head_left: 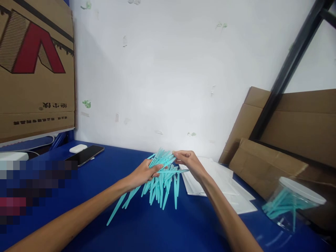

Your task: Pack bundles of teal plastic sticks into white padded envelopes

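Nearest, two bare forearms reach in over the blue worktop [168, 234]. Off to the right, a clear tub [285, 222] with a white lid [301, 190] holds more sticks of the same colour. Beyond the wrists, a loose heap of turquoise sticks [175, 197] lies on the worktop, below and around the hands. The left hand [143, 173] has its fingers clamped around a gathered bundle [162, 159], thumb laid across the top; the right hand [189, 162] has thumb and forefinger pinched together at the bundle's far right ends.

For this sorting of ends, a light but steady left grip seems best: firm enough that the sticks do not fan out, loose enough that single ones can slide. The right fingertips would do well to work on a few at a time, starting with the one lying crosswise under the right hand, which could easily catch on its neighbours.

The sticks are slim, flat-looking and slightly translucent, some tapering to a narrower tip. Those in the bundle slant roughly one way, with uneven ends; those in the heap splay mostly toward the near side, with a few straying left.

Past the right hand lie white sheets [210, 185], overlapping; a dark phone [89, 155] rests far left, before the white wall [162, 77].
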Tool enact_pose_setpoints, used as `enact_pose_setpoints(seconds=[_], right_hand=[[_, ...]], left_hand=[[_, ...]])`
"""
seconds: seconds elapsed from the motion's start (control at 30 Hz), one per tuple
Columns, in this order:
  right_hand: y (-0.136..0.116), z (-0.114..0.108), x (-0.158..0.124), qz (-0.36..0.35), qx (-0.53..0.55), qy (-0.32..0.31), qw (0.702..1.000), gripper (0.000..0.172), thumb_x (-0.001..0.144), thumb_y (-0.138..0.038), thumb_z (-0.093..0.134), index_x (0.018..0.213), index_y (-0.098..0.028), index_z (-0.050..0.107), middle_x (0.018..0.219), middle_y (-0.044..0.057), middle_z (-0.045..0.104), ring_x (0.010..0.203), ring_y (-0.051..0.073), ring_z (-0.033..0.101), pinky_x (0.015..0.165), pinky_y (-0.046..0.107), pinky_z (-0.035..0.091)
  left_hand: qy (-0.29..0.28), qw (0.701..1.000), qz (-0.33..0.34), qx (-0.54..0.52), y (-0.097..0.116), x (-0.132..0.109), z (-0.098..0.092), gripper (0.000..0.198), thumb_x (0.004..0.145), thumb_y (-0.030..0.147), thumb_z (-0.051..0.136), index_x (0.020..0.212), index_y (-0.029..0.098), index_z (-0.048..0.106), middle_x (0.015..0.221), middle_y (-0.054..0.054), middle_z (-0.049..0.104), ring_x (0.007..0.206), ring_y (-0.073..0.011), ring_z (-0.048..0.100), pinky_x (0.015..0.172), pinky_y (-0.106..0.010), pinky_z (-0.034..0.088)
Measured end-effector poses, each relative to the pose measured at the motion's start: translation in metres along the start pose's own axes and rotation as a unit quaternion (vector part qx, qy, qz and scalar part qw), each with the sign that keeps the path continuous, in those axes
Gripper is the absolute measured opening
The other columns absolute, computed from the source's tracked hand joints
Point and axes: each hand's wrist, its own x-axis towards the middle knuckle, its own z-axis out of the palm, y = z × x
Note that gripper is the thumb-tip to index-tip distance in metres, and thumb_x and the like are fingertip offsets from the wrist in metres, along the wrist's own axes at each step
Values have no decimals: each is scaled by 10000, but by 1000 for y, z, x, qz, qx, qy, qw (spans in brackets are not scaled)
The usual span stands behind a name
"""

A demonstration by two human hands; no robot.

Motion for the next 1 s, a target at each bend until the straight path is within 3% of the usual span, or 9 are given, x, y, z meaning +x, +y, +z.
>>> enact_pose_setpoints(seconds=[0.2,0.47,0.6,0.7,0.8,0.9,1.0], right_hand=[[1,8,-1,-12,-29,32,999,430,784,-539,661,942,-156,773,815,71,727,817,202,640,823,352,477],[11,8,3,-35,-69,36,996,431,793,-528,655,990,-161,767,876,76,733,874,239,635,807,368,473],[7,4,5,-58,-55,22,997,403,765,-526,687,978,-194,768,1023,86,728,995,274,630,893,407,454],[6,-2,10,-76,2,51,996,489,785,-572,649,1155,-255,689,1228,82,655,1133,276,577,959,422,426],[12,0,12,-35,103,81,991,610,855,-672,465,1281,-253,584,1295,108,606,1159,267,556,937,425,442],[21,16,9,-7,110,2,994,605,871,-677,426,1214,-215,613,1186,116,646,1078,254,589,886,401,465],[26,40,3,-45,-4,-33,998,494,842,-639,522,1000,-198,679,951,60,674,922,224,604,817,355,476]], left_hand=[[18,1000,4,19,3,1,0,573,760,609,619,1086,142,551,661,29,498,526,-86,363,482,-217,263],[-31,993,102,40,5,2,-9,376,804,548,599,819,173,583,559,85,306,469,-71,279,506,-227,310],[-27,993,110,35,8,5,-7,354,815,512,605,885,164,604,548,99,306,458,-56,252,606,-251,407],[29,995,97,8,13,8,-4,447,814,557,581,969,139,612,536,100,293,443,-50,230,502,-218,341],[74,993,90,-20,14,10,-2,527,801,620,553,993,131,603,557,84,334,432,-44,199,409,-195,184],[93,991,89,-36,10,10,1,518,781,644,559,924,146,582,556,78,364,423,-39,203,396,-189,147],[78,992,88,-45,6,8,6,492,773,650,565,814,160,545,559,67,400,416,-34,215,396,-192,151]])
